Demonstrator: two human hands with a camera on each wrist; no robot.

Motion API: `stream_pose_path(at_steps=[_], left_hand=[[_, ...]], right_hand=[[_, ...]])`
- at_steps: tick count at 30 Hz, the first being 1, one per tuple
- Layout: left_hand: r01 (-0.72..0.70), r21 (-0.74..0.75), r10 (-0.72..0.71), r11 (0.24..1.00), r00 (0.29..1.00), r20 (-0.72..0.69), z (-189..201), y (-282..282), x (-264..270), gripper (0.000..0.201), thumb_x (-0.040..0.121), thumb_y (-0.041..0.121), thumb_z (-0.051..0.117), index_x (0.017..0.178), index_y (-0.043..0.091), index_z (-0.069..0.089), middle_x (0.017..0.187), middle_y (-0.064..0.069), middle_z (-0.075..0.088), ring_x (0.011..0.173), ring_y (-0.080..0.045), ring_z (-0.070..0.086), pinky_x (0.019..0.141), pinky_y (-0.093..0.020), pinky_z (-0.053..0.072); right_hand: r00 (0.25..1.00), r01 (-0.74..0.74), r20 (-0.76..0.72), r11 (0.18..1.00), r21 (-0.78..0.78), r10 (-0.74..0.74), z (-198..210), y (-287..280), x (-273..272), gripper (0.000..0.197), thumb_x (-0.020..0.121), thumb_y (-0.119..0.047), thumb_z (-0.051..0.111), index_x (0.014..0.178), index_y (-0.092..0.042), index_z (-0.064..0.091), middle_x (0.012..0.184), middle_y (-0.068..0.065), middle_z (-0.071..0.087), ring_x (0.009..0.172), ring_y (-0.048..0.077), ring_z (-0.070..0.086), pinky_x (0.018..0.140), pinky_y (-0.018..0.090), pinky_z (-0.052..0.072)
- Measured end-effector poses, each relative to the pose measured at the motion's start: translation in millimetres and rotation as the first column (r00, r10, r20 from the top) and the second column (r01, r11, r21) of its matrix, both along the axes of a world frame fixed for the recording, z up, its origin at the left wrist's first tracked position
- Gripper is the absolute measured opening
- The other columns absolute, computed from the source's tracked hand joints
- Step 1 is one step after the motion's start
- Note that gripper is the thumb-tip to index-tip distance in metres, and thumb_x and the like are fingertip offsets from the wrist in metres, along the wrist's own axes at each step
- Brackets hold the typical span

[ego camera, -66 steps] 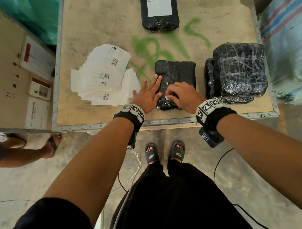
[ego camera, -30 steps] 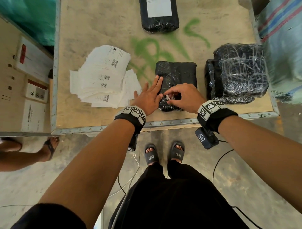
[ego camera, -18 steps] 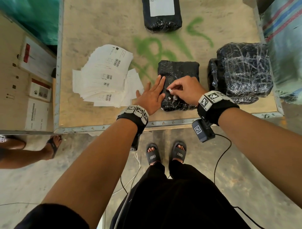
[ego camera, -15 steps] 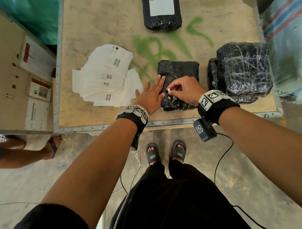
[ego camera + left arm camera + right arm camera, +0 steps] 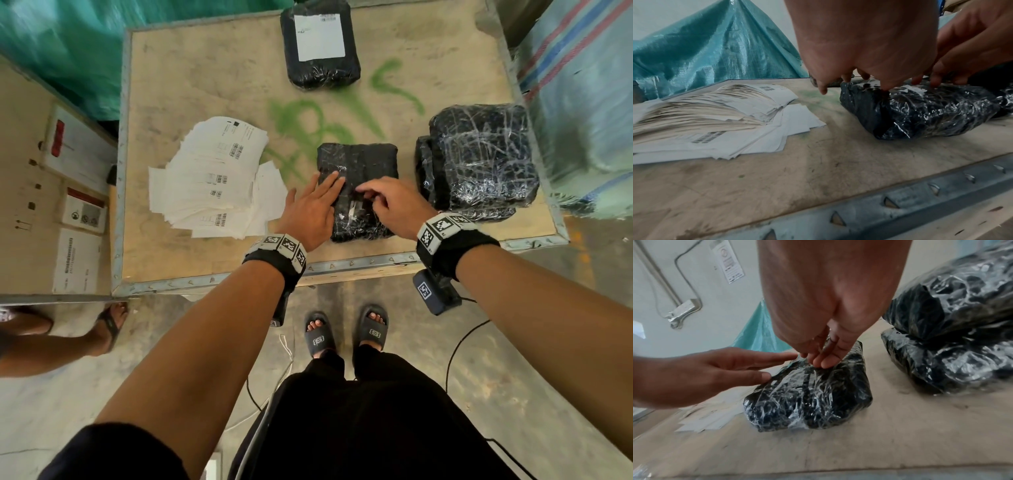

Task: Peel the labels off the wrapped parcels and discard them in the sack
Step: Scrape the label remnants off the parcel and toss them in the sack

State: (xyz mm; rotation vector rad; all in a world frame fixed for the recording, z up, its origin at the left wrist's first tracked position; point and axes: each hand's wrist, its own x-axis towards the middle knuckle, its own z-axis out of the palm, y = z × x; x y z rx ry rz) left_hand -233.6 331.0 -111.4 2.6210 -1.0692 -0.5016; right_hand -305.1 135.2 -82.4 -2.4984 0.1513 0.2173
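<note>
A black film-wrapped parcel (image 5: pixel 363 164) lies near the table's front edge, with torn white label remnants (image 5: pixel 352 208) on its top. My left hand (image 5: pixel 325 188) lies flat on the parcel's left side, fingers straight, holding it down. My right hand (image 5: pixel 364 193) reaches in from the right. Its bunched fingertips (image 5: pixel 824 363) pinch at the film and remnants on top. A second parcel (image 5: pixel 320 44) at the far edge carries a whole white label (image 5: pixel 320 37). The striped woven sack (image 5: pixel 582 102) stands to the table's right.
A fanned pile of peeled labels (image 5: pixel 212 181) lies left of my hands. Two stacked wrapped parcels (image 5: pixel 479 161) sit at the right. The table (image 5: pixel 342 267) has a metal rim. A green tarp (image 5: pixel 61 51) and a cardboard box (image 5: pixel 41 205) are on the left; another person's foot is below it.
My right hand had lifted a small white scrap off the parcel; its fingertips are now back down on the parcel's top. My left hand has stayed flat on the parcel.
</note>
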Motion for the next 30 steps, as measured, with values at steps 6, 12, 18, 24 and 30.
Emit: stream_pose_path(at_steps=[6,12,18,24,30], left_hand=[[-0.054,-0.030,0.052,0.998,0.996,-0.071,-4.7,0.6,-1.5,0.058,0.102,0.029,0.033,0.158,0.034,0.022,0.165,0.016,0.014,0.154,-0.024,0.009,0.114,-0.069,0.017],[-0.014,0.076,0.023,0.997,0.994,-0.107,-4.8,2.2,-1.8,0.084,0.090,0.072,0.044,0.158,0.040,0.007,0.165,0.022,-0.004,0.154,-0.025,-0.002,0.114,-0.071,0.011],[0.013,0.125,0.001,0.992,0.993,-0.118,-5.7,3.2,2.0,0.096,0.085,0.073,0.055,0.158,0.042,0.000,0.165,0.023,-0.009,0.154,-0.029,-0.004,0.113,-0.072,0.015],[0.010,0.139,0.005,0.990,0.995,-0.102,-3.7,0.3,-0.1,0.096,0.086,0.070,0.056,0.159,0.039,0.001,0.165,0.021,-0.010,0.154,-0.028,-0.003,0.115,-0.069,0.015],[0.046,0.167,-0.030,0.985,0.995,-0.092,-1.1,-1.9,-0.5,0.096,0.089,0.066,0.055,0.160,0.031,0.000,0.167,0.013,-0.009,0.154,-0.031,0.000,0.117,-0.064,0.018]], right_hand=[[0.994,0.097,0.038,0.995,0.034,-0.098,2.7,-5.5,-5.2,0.016,0.084,-0.015,0.068,0.091,-0.022,0.080,0.080,-0.006,0.075,0.068,0.002,0.065,0.075,0.027,0.059],[0.992,0.124,-0.031,0.989,0.083,-0.122,7.3,-3.4,-7.1,0.010,0.078,-0.029,0.084,0.081,-0.021,0.080,0.073,-0.009,0.073,0.069,0.002,0.067,0.073,0.023,0.057],[0.985,0.167,-0.045,0.984,0.066,-0.164,6.3,-2.2,-5.0,0.022,0.073,-0.027,0.087,0.077,-0.018,0.068,0.071,-0.005,0.068,0.069,0.009,0.064,0.073,0.031,0.057],[0.991,0.129,-0.037,0.989,0.068,-0.127,15.0,-1.5,-2.4,0.019,0.094,-0.022,0.065,0.109,-0.017,0.076,0.098,0.001,0.076,0.090,0.012,0.069,0.091,0.030,0.052],[0.991,0.119,-0.061,0.992,0.047,-0.116,31.8,0.5,-1.9,0.035,0.092,-0.043,0.065,0.075,-0.014,0.075,0.070,-0.005,0.071,0.068,0.009,0.066,0.077,0.032,0.053]])
